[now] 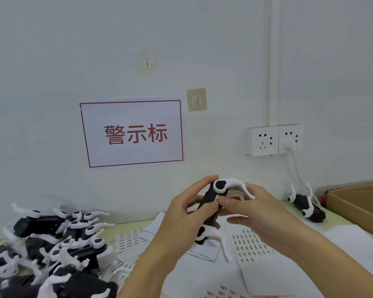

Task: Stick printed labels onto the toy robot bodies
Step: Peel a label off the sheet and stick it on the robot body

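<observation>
Head view: a person's left hand (182, 214) grips a black toy robot body (209, 211) upright above the table (136, 224), its long axis near vertical and its white limbs at top and bottom, while the right hand (254, 208) comes in from the right, thumb and forefinger pinching a small printed label (217, 198) against the body's upper side; the right hand is nearer the label, so pressing it flat likely falls to those fingers, as unlabelled bodies (52, 244) lie heaped left and label sheets (251, 246) lie below
</observation>
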Demonstrator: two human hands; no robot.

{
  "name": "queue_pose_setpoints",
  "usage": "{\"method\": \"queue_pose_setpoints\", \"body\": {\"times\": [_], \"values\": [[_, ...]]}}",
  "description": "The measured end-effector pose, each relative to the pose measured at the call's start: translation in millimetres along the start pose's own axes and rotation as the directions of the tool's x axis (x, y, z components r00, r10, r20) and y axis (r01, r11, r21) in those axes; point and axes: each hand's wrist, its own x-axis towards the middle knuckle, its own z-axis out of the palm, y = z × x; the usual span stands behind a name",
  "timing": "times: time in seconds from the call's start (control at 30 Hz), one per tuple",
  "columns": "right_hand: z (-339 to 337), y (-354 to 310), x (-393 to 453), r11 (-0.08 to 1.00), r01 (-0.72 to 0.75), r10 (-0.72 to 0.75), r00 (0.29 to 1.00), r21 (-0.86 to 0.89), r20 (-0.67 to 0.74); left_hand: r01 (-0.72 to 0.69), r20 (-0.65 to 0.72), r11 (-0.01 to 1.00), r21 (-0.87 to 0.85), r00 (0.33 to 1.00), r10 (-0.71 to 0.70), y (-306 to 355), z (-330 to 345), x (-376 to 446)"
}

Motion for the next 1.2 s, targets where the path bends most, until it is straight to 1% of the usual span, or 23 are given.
{"method": "queue_pose_setpoints", "body": {"times": [0.1,0.2,0.33,0.53,0.63,0.73,1.0,1.2], "values": [[-3.4,-0.5,0.9,1.000,0.004,-0.004,1.000,-0.011,0.016,0.012,0.002,0.999,-0.038,1.000,-0.012,0.4,-1.3,0.2],[-4.2,-1.2,0.8,0.999,0.025,-0.024,0.999,-0.028,0.032,-0.018,-0.022,1.000,-0.026,1.000,0.017,2.1,-0.3,0.0],[0.2,2.0,1.2,0.997,0.036,-0.037,0.999,-0.062,-0.014,-0.060,-0.037,0.997,0.057,0.997,0.062,1.4,5.9,-0.6],[3.3,5.3,1.9,1.000,0.029,-0.030,0.997,-0.007,-0.072,-0.074,-0.029,0.994,0.086,0.997,0.077,1.4,8.1,-1.8],[1.2,4.7,2.4,1.000,0.023,-0.023,0.999,0.007,-0.025,-0.061,-0.036,0.996,0.060,0.997,0.063,1.7,6.5,-1.6],[-2.2,3.3,2.2,0.998,0.002,-0.004,1.000,0.062,0.031,-0.051,-0.040,0.998,0.027,0.998,0.052,1.6,3.7,-1.8],[0.4,4.7,2.0,0.998,0.059,-0.059,0.998,-0.025,-0.026,-0.015,-0.040,0.999,-0.034,0.999,0.013,-0.2,3.5,-0.3],[0.5,4.1,2.5,0.999,0.042,-0.042,0.999,-0.031,-0.028,0.034,-0.017,0.998,-0.058,0.999,-0.035,-2.6,1.7,1.0]]}}
